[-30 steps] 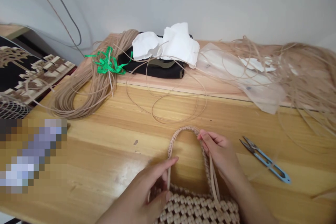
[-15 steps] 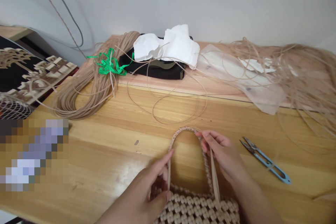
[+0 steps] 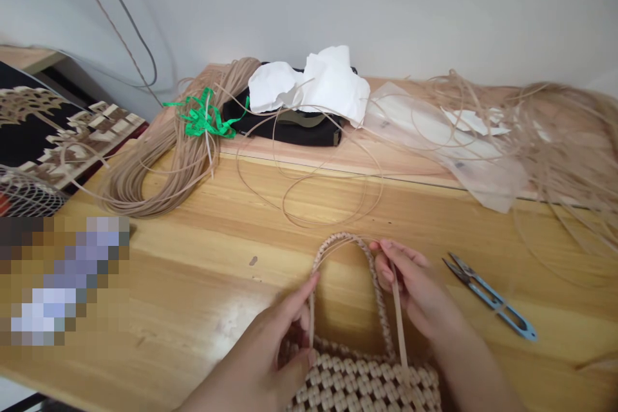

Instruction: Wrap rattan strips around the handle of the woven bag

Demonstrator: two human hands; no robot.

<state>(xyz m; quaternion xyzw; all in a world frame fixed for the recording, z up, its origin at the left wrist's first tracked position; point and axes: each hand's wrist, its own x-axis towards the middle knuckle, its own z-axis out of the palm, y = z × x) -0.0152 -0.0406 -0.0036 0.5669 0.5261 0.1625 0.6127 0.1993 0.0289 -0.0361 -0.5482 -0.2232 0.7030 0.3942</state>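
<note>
your left hand (image 3: 270,354) pinches the left leg of the braided handle (image 3: 338,248) where it meets the woven basket (image 3: 367,383), fingers closed on the strand, index finger laid up along it. your right hand (image 3: 415,286) grips the right side of the handle near its top, fingertips closed on the braid and on a flat loose strip (image 3: 400,322) that runs down to the basket rim. the basket sits at the near edge of the wooden table (image 3: 193,270), handle arching away from you. blue thread snips (image 3: 490,296) lie just right of your right hand, not touched. a rattan coil (image 3: 159,161) tied with green ribbon (image 3: 203,117) lies far left; white paper (image 3: 313,84) rests on a black bag (image 3: 290,129) at the back.
</note>
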